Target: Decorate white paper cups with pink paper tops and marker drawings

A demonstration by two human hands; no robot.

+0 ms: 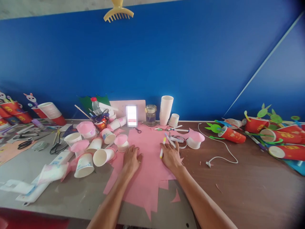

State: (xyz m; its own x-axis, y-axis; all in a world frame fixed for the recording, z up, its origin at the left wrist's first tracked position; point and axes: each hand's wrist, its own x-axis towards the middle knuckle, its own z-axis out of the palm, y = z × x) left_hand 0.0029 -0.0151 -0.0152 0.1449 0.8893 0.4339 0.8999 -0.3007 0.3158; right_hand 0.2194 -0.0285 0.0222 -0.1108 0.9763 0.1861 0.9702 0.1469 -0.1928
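Observation:
Sheets of pink paper (147,171) lie in front of me. My left hand (131,159) rests palm down on their left part, fingers spread, holding nothing. It is beside a paper cup with a pink top (122,143). On the right part of the paper lies my right hand (170,155), also palm down with fingers apart. A white marker with yellow ends (163,148) lies along its thumb side. More markers (169,139) and a tape roll (182,142) are by its fingertips; whether the fingers touch them I cannot tell.
Several white paper cups (84,165) lie at the left near a power strip (47,181). At the back stand a phone (132,115), a jar (151,115) and a cup stack (166,109). A white cable (226,144) and red cups (232,135) lie at the right.

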